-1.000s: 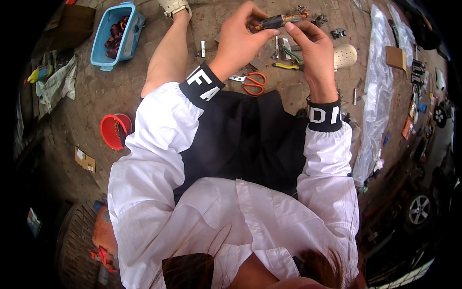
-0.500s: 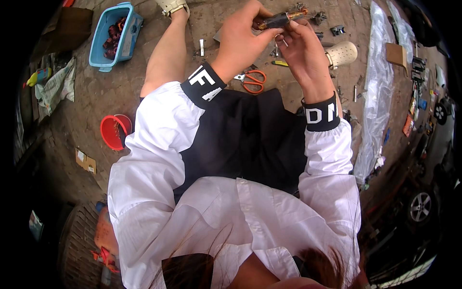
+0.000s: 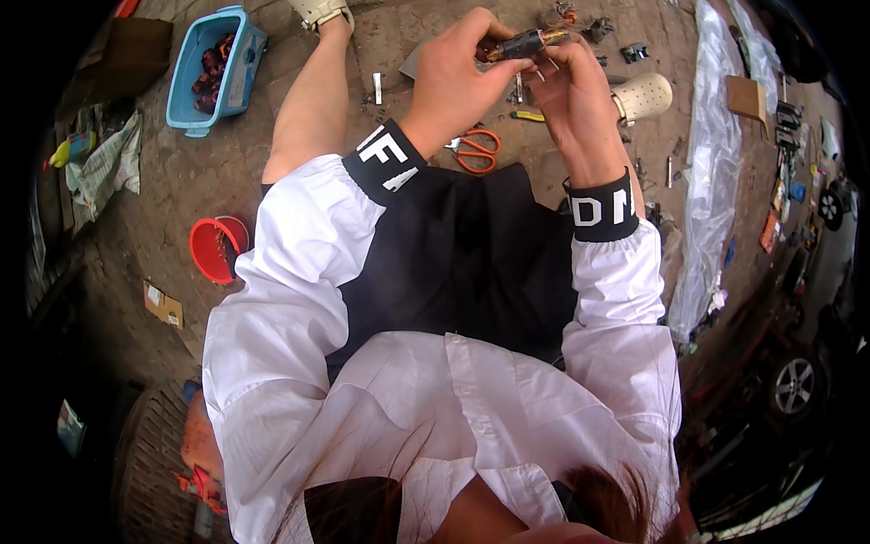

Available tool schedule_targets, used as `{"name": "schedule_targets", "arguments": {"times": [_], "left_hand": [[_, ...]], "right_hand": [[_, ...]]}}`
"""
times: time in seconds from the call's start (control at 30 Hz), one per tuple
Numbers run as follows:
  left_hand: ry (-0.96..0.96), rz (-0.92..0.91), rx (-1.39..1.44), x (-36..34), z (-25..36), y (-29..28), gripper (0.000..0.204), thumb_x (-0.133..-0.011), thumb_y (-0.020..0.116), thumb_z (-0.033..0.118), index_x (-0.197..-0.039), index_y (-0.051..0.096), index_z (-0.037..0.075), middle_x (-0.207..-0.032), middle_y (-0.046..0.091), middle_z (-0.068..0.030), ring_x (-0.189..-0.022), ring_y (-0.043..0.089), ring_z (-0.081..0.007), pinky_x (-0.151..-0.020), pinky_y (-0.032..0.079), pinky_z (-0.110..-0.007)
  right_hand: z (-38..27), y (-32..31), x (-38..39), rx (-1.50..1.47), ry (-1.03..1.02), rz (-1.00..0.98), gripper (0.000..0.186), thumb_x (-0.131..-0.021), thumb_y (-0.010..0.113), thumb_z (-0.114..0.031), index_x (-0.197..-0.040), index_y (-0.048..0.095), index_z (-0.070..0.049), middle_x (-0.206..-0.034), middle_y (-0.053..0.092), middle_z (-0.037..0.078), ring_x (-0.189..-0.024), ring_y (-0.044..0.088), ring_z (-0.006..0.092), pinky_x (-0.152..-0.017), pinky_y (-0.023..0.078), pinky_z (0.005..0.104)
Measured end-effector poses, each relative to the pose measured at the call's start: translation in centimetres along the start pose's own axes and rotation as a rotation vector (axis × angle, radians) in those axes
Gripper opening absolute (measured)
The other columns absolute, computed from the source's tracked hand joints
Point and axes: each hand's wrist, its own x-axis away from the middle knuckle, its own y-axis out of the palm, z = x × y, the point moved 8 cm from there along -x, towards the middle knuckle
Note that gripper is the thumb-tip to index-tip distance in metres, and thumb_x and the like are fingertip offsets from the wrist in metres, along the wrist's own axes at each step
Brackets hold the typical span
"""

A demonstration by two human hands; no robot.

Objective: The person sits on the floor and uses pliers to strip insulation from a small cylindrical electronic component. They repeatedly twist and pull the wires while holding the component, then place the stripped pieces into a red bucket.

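Basin (image 3: 178, 102), blue, is seen well left of the orange-handled scissors (image 3: 478, 167). Above the scissors, by the left hand (image 3: 458, 80), a dark cylindrical part (image 3: 522, 44) is gripped; at their upper right, the right hand (image 3: 577, 102) is placed at its right end, its grip impossible to tell.

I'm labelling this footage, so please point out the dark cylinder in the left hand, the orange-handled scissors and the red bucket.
Dark cylinder (image 3: 520, 43), head view: its dark middle.
Orange-handled scissors (image 3: 477, 151), head view: the handles.
Red bucket (image 3: 204, 253), head view: its inner wall.
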Motion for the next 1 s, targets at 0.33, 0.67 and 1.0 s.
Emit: {"name": "schedule_targets", "arguments": {"times": [0.33, 0.67, 1.0], "left_hand": [[-0.143, -0.112, 0.171, -0.6, -2.5, 0.7, 0.023, -0.078, 0.073, -0.004, -0.094, 0.058, 0.002, -0.085, 0.066, -0.003, -0.078, 0.062, -0.0076, -0.07, 0.05, -0.022], [-0.25, -0.129, 0.303, -0.8, -3.0, 1.0, 0.022, -0.08, 0.071, -0.004, -0.094, 0.055, 0.002, -0.081, 0.063, -0.0031, -0.07, 0.06, -0.0066, -0.058, 0.049, -0.021], [-0.301, -0.197, 0.363, -0.7, -3.9, 1.5, 0.023, -0.081, 0.072, -0.002, -0.096, 0.054, 0.001, -0.082, 0.065, -0.005, -0.067, 0.06, -0.0077, -0.059, 0.048, -0.022]], "right_hand": [[-3.0, -0.1, 0.9, 0.49, -0.153, 0.127, 0.009, -0.089, 0.057, -0.005, -0.095, 0.063, -0.001, -0.095, 0.067, 0.006, -0.092, 0.064, 0.014, -0.086, 0.052, 0.0263], [-3.2, 0.0, 0.7, 0.542, -0.135, 0.084, 0.015, -0.088, 0.065, -0.01, -0.099, 0.067, 0.0, -0.096, 0.069, 0.007, -0.091, 0.063, 0.012, -0.083, 0.048, 0.0235], [-5.0, 0.3, 0.8, 0.875, -0.218, 0.076, 0.019, -0.088, 0.062, -0.01, -0.099, 0.069, 0.004, -0.092, 0.071, 0.009, -0.087, 0.066, 0.0149, -0.083, 0.049, 0.0258]]}}
